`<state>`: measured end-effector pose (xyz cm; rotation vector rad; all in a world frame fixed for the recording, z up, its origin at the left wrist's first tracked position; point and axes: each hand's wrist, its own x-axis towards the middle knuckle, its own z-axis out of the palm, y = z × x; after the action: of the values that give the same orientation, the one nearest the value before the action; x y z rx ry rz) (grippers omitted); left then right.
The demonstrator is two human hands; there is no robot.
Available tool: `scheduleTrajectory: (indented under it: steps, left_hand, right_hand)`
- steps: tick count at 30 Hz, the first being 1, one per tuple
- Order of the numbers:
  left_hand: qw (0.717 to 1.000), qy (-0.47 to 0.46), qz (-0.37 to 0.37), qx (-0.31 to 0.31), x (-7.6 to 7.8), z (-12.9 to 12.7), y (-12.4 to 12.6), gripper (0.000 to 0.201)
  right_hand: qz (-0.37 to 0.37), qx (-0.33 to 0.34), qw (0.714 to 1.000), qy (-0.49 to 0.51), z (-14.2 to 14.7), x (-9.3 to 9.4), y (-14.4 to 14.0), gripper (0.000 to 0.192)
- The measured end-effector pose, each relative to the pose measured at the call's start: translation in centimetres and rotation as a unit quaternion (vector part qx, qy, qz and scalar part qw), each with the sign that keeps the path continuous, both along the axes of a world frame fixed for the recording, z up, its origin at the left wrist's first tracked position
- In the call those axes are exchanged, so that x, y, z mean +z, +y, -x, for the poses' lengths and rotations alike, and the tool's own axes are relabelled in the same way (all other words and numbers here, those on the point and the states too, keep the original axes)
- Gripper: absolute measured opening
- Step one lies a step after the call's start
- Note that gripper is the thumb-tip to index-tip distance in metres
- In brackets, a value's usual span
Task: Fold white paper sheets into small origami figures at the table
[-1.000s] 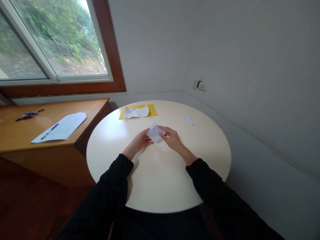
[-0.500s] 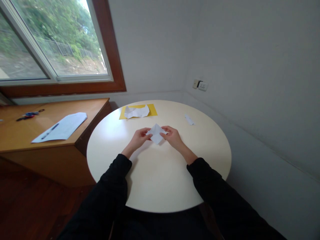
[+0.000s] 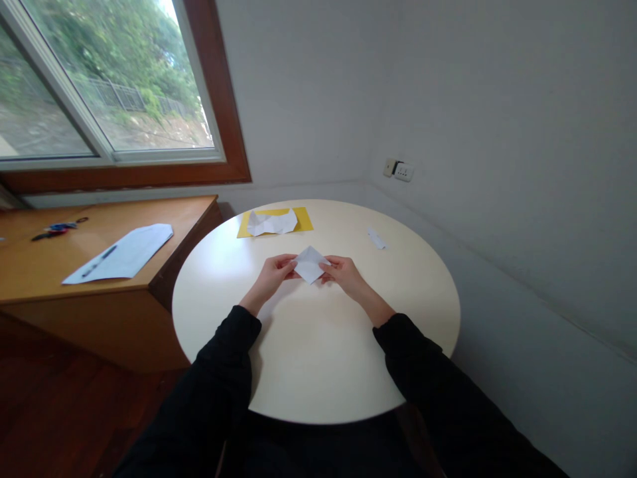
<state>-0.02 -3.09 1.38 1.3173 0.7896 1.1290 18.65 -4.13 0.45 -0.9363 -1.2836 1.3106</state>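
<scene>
**Both hands pinch folded white paper above round counter**

The left hand and the right hand hold a small folded white paper between them, just above the round cream counter. Each hand is closed on the paper: left fingers grip its left edge, right fingers grip its right edge. The paper shows a diamond outline, one corner pointing away from the person and one toward them. Whether its lower corner touches the counter cannot be told. Both forearms are in black sleeves and reach in from the near rim.

At the far side of the counter lies a yellow sheet, with a crumpled white paper resting on it. A small white scrap lies to the right, well apart from the hands.

To the left stands a wooden desk, next to the counter. It carries a white sheet with a pen on it. A window is above the desk. A wall socket is on the right wall.
</scene>
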Motion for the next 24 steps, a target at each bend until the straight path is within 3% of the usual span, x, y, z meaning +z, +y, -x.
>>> scheduleTrajectory:
  steps: [15, 24]
  left_hand:
    - [0.997, -0.049, 0.057, -0.012, 0.52, 0.22, -0.14, 0.023]
    - [0.999, 0.0, 0.02, -0.05, 0.93, 0.22, -0.78, 0.037]
  right_hand:
    - [0.024, 0.01, 0.998, 0.064, -0.21, -0.45, 0.24, 0.035]
    - [0.008, 0.006, 0.998, 0.059, -0.12, -0.08, -0.03, 0.039]
